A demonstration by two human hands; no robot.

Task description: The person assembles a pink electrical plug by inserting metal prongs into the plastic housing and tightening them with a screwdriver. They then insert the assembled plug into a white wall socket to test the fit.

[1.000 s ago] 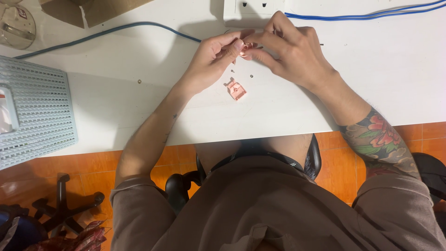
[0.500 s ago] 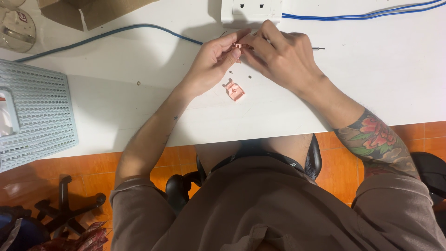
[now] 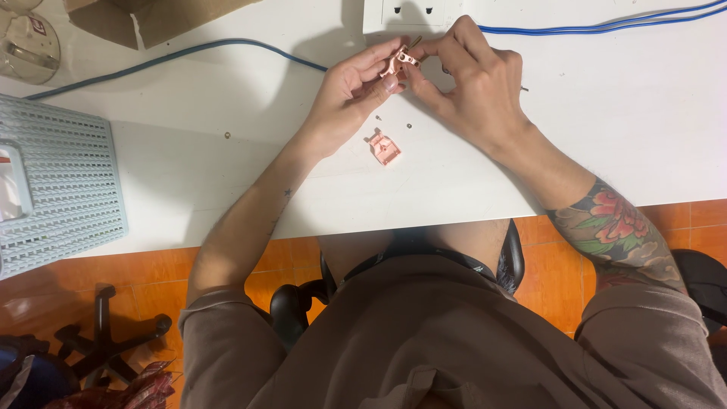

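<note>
Both hands meet over the white table, just below a white socket plate. My left hand pinches a small pink plastic part between thumb and fingers. My right hand grips the same part from the right, fingertips on its top edge where a thin metal pin sticks out. A second small pink plastic piece lies flat on the table just below the hands. Two tiny dark screws rest on the table near it.
A blue cable runs across the table's far side and another blue cable runs right from the socket plate. A pale perforated basket sits at the left edge, a cardboard box and a clear round container behind it.
Both hands have kept the pink part between them and turned it slightly. The second pink piece stays on the table.
</note>
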